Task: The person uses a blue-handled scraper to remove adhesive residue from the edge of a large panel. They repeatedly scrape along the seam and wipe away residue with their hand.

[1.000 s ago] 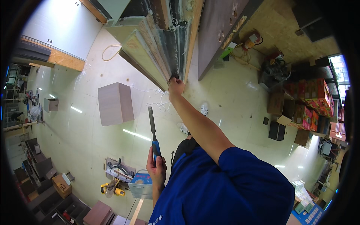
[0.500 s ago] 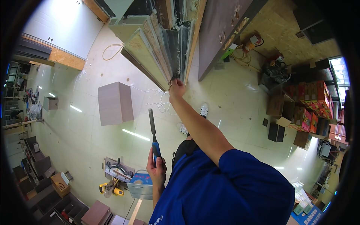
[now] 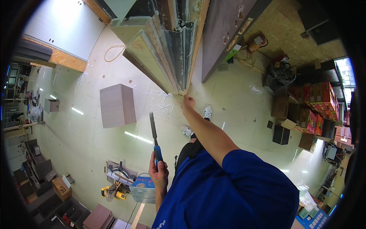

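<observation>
My left hand point(image 3: 159, 171) is wrapped round the blue handle of a chisel point(image 3: 153, 128), whose metal blade points up and away from me. My right hand point(image 3: 188, 104) is pinched closed at the low end of an upright door frame section point(image 3: 167, 57), built of layered boards and dark metal profiles with ragged white sealant along the edges. What the right fingers hold, if anything, is too small to make out. Strings of white sealant point(image 3: 164, 107) lie on the floor just left of that hand.
A grey-brown box point(image 3: 117, 105) stands on the floor at left. To the right of the frame rises a grey door panel point(image 3: 225, 38) with cut-outs. A mitre saw point(image 3: 120, 173) and a yellow power tool point(image 3: 113, 192) are at lower left. Stacked cartons point(image 3: 316, 99) line the right side.
My right hand has come down and slightly right, from the frame's face to its low end. The chisel in my left hand has tilted a little to the left.
</observation>
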### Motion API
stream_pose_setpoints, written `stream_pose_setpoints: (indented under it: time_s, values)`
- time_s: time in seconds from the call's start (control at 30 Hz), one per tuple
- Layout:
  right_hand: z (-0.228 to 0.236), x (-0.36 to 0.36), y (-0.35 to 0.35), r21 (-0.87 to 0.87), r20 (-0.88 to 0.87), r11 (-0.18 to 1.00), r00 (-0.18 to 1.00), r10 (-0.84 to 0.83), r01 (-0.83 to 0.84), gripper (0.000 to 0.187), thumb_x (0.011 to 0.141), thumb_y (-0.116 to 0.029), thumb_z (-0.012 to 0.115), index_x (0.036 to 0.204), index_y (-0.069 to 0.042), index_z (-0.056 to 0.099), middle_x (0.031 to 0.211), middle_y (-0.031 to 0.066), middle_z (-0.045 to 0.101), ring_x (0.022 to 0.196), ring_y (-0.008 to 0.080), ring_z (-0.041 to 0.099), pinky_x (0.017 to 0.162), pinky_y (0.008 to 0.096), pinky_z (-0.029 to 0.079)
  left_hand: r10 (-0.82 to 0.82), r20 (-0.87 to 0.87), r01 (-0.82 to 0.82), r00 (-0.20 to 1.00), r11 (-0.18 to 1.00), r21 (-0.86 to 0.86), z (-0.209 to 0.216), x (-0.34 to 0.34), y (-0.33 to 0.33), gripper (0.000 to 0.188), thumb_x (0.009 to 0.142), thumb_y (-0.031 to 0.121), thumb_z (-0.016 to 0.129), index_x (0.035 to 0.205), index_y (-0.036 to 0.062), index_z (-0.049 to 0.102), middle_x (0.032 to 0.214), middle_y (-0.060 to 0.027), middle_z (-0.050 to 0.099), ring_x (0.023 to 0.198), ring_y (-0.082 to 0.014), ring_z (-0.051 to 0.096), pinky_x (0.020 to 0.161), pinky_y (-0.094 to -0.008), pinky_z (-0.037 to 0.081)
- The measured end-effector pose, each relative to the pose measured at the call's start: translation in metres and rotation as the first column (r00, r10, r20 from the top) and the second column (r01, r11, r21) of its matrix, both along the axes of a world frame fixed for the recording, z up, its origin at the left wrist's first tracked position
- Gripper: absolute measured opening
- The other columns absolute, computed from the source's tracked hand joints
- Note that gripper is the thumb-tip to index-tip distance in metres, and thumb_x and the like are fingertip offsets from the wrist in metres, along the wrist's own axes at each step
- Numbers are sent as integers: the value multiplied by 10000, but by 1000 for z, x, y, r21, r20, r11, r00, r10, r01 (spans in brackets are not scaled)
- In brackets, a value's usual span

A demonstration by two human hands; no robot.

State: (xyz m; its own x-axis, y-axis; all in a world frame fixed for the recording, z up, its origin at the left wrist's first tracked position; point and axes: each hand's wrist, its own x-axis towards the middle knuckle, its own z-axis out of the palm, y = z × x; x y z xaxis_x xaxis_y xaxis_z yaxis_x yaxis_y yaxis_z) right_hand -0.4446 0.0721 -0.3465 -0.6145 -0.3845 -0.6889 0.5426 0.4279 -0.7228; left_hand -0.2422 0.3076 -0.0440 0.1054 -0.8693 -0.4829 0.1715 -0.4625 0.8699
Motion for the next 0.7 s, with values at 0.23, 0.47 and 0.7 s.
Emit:
stream_pose_setpoints:
  time_s: [0.23, 0.47, 0.7]
  values:
    - [-7, -16, 57, 142, 86, 989, 996, 34, -46, 233, 839, -232, 627, 690, -58, 582, 564, 59, 566, 422, 169, 527, 395, 316, 403, 20, -11, -20, 1000, 1000, 12, 0, -1, 2, 592, 982, 219, 605, 1491, 49, 357, 725, -10, 549, 493, -16, 383, 446, -174, 290]
    - [-8, -28, 79, 199, 136, 971, 985, 108, -134, 226, 854, -206, 597, 708, -36, 566, 579, 83, 568, 424, 186, 528, 386, 329, 395, -13, 13, 12, 1000, 999, 32, -1, -4, 1, 587, 985, 227, 599, 1491, 50, 358, 722, -9, 547, 493, -16, 382, 443, -176, 291]
    - [-20, -34, 113, 333, 192, 937, 981, 42, -105, 275, 880, -204, 619, 721, 11, 554, 622, 124, 591, 463, 205, 552, 397, 345, 411, -17, 26, 16, 1000, 999, 45, 1, -9, 1, 590, 985, 233, 598, 1487, 37, 358, 719, -7, 545, 496, -17, 382, 451, -173, 292]
